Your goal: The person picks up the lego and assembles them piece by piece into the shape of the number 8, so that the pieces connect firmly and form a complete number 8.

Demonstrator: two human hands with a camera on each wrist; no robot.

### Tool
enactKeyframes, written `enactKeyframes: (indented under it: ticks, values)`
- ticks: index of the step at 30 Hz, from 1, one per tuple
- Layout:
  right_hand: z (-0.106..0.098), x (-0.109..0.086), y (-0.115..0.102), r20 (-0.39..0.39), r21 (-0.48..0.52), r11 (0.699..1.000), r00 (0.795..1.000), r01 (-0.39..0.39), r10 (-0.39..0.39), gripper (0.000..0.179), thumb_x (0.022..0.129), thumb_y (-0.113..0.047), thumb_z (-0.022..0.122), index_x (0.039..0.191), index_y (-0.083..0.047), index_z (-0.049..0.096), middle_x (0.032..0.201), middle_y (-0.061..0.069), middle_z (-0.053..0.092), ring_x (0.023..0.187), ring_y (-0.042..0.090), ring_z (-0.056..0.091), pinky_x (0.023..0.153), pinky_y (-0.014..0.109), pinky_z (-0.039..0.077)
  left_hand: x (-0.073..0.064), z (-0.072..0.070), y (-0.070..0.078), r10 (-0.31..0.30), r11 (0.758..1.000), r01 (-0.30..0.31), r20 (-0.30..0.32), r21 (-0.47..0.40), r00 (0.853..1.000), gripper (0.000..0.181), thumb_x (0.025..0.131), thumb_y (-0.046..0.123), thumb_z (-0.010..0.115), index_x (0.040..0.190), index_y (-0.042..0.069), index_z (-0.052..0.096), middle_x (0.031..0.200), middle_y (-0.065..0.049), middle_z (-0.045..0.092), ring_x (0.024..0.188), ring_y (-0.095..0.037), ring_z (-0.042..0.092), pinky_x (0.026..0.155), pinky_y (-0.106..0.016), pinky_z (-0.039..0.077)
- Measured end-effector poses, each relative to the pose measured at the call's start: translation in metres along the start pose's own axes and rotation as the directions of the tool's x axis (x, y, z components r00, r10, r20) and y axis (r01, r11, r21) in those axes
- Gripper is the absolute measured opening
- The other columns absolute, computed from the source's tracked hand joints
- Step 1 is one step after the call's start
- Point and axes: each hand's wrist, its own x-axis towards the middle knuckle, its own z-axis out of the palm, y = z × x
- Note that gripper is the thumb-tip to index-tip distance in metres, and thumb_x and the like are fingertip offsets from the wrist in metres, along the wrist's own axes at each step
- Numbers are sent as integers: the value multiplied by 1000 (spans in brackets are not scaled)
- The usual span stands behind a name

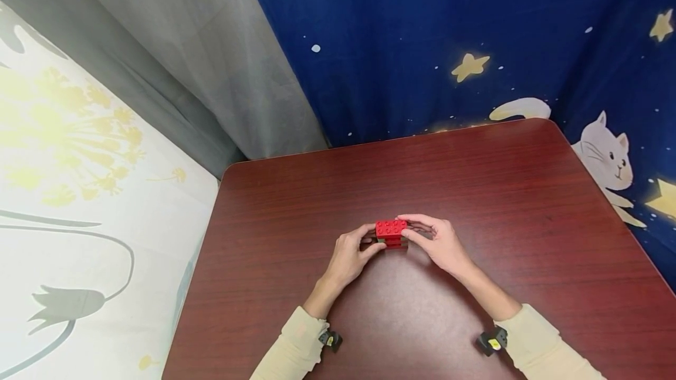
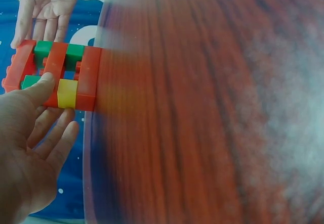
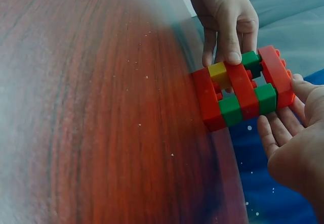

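Note:
A stack of toy building bricks (image 1: 391, 228) stands on the table, with three long red bricks laid flat as its layers. Between them sit small green blocks (image 3: 231, 111) and a yellow block (image 2: 67, 93), leaving gaps in the middle. My left hand (image 1: 347, 257) grips the stack's left end, its thumb on the middle red brick (image 3: 242, 91) and its fingers behind. At the other end, my right hand (image 1: 441, 244) holds the top red brick (image 1: 391, 226) between its thumb in front and fingers behind. The stack's back is hidden in the head view.
The dark red wooden table (image 1: 296, 192) reaches past the hands on all sides. Behind it hang a blue star-patterned curtain (image 1: 401, 46) and a grey curtain (image 1: 174, 46). A small black device (image 1: 330, 340) is strapped at the left wrist, another device (image 1: 492, 341) at the right.

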Motion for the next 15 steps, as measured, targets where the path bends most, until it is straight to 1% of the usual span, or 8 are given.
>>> enactKeyframes:
  ticks: [5,10,15]
  values:
    - [1,-1,4,-22,-3,1000,1000,15,-16,32,98,-10,79,130,-12,76,119,5,78,111,25,74,93,21,57,0,0,0,-1,1000,1,0,4,1000,40,92,23,86,128,12,74,114,-4,79,98,-13,77,85,-31,63]
    - [2,-1,5,-24,-5,1000,999,30,-30,32,98,-10,79,129,-13,76,119,4,78,111,22,74,93,25,58,0,1,0,16,1000,-16,-11,4,1000,39,92,23,85,128,11,73,114,-5,79,98,-16,78,84,-32,63]
    - [2,-1,7,-23,-11,999,999,34,-34,31,98,-11,79,129,-13,77,119,3,78,111,21,74,94,28,59,0,-1,0,28,1000,-28,7,7,1000,43,93,25,85,131,12,72,117,-6,78,102,-17,77,87,-33,63]
